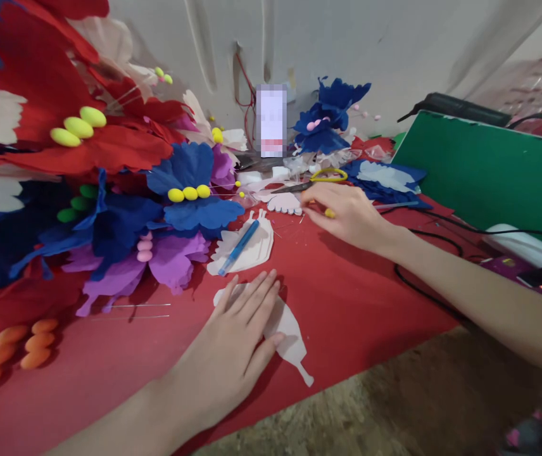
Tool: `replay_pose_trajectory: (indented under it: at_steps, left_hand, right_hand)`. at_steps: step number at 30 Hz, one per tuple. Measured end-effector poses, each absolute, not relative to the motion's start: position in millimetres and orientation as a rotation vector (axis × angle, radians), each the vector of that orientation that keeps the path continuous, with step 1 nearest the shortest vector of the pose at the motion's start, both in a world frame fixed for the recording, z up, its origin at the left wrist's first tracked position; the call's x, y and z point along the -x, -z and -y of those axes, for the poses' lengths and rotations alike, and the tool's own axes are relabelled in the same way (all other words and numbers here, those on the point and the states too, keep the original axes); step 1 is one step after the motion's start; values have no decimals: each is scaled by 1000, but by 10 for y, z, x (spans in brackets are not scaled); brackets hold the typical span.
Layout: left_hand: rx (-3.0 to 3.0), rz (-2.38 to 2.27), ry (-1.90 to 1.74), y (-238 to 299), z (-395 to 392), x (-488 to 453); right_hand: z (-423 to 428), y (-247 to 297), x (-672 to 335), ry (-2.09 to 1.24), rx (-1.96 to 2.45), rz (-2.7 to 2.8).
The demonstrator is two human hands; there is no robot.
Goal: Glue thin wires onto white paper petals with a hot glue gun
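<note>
My left hand lies flat with its fingers together on a white wing-shaped cutout, hiding part of it. The cutout's narrow stem points toward the table's front edge. My right hand is farther back, its fingers curled down around something with a yellow end, mostly hidden. Directly behind it lie scissors with a yellow handle. A small white scalloped piece sits beside the right fingertips. Between the hands and to the left, a blue pen rests on stacked white scalloped cutouts.
Red, blue and purple fabric butterflies with yellow bead-like bodies crowd the left side. A lit phone stands at the wall. To the right are a green board and black cables. Thin wires lie on the red table.
</note>
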State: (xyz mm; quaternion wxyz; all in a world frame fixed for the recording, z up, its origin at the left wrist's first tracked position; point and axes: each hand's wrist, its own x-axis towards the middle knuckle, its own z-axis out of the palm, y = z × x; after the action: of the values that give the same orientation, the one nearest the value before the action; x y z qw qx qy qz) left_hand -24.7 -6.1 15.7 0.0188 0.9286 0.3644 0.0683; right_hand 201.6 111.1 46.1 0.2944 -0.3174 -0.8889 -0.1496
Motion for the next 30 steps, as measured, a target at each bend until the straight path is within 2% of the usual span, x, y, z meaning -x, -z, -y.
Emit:
replay_pose_trajectory:
  at_steps: [6,10,15,30]
  left_hand:
    - [-2683,-1146,-405,-163,5,290]
    - [-2626,-1013,-364,-199,-45,310]
    - [-2574,-830,-360,-237,-122,344]
    - [-2605,-823,-375,-147,-154,359]
  right_hand:
    - [-642,-276,-2095,354,542,2480]
    - [-489,-235,-2078,345,415,2582]
    - [-424,-213,-1935,366,362,2593]
    - [-293,-160,-1802,602,276,2667]
